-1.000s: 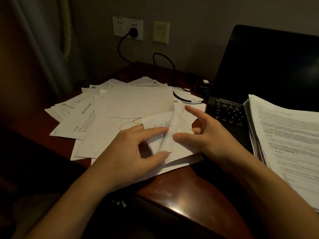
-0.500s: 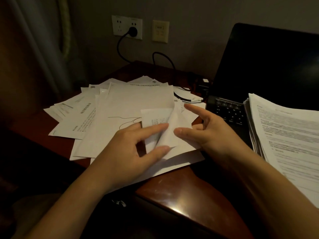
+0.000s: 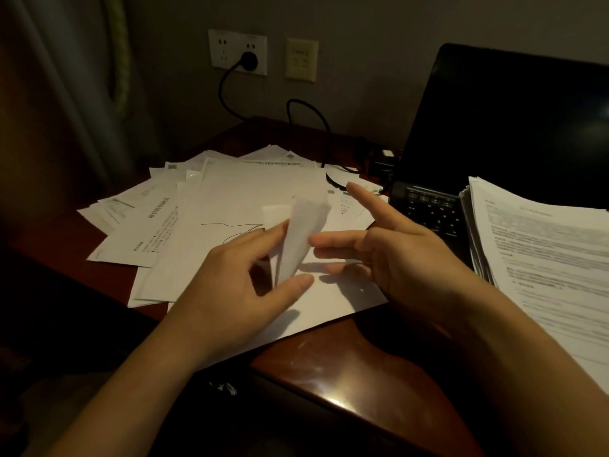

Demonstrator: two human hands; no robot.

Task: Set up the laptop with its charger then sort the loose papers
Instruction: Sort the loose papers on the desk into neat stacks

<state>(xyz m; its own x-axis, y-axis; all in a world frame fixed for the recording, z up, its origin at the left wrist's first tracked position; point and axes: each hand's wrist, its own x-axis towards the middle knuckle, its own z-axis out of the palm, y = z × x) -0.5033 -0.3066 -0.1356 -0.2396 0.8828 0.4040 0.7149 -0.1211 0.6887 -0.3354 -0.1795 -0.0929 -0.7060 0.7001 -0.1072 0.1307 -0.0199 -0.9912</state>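
Note:
Loose white papers [image 3: 230,206] lie fanned over the left half of the dark wooden desk [image 3: 346,367]. My left hand [image 3: 240,275] pinches a small folded slip of paper [image 3: 301,235] between thumb and fingers and holds it upright above the pile. My right hand [image 3: 395,255] hovers just right of the slip with fingers straight, the index finger raised, touching nothing. The open black laptop [image 3: 501,127] stands at the right. Its charger cable [image 3: 309,110] runs from the plug in the wall socket [image 3: 247,59] down behind the papers.
A thick sorted stack of printed sheets [image 3: 543,258] lies on the laptop's right side, covering part of the keyboard [image 3: 431,209]. A curtain [image 3: 66,94] hangs at the left. The desk's front edge runs diagonally below my hands.
My left hand has lifted the small slip off the pile and turned it upright. My right hand has let go of it and drawn slightly to the right.

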